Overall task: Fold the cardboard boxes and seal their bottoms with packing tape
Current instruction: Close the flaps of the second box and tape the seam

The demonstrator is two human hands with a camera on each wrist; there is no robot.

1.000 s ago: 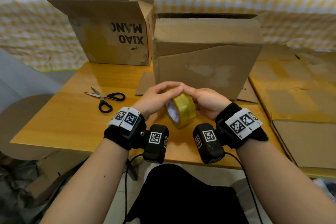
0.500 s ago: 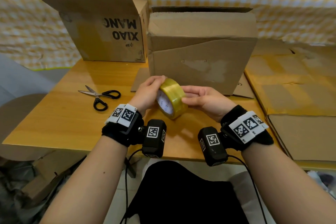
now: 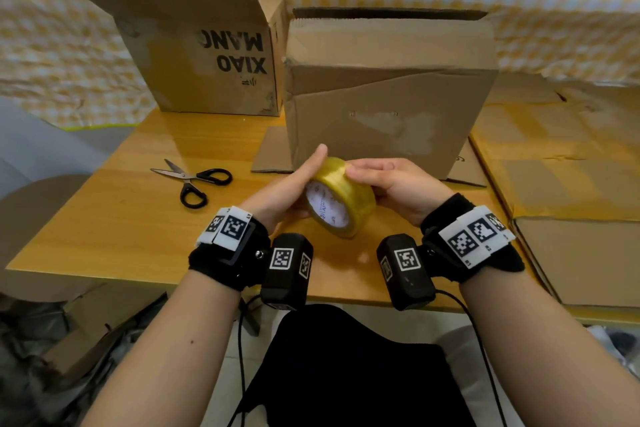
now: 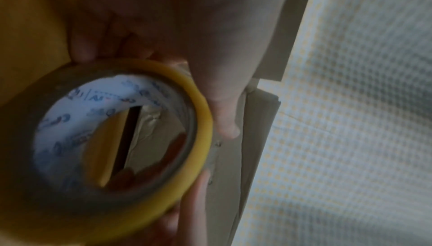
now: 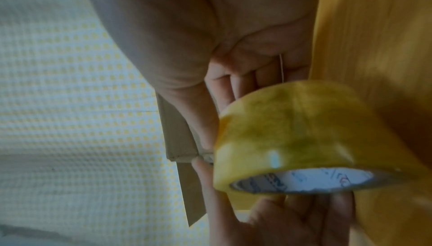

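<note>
We hold the tape roll (image 3: 341,196) between left hand (image 3: 289,185) and right hand (image 3: 398,185), both grasping it above the table (image 3: 114,218). Just beyond them the erected box (image 3: 388,94) stands; we see no taping begun, and stacked flat cardboard (image 3: 561,149) remains outside the right hand.

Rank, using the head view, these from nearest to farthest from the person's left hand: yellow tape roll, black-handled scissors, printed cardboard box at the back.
1. Yellow tape roll: held in the left hand.
2. Black-handled scissors: on the table, to its left.
3. Printed cardboard box: back left, farthest.
</note>
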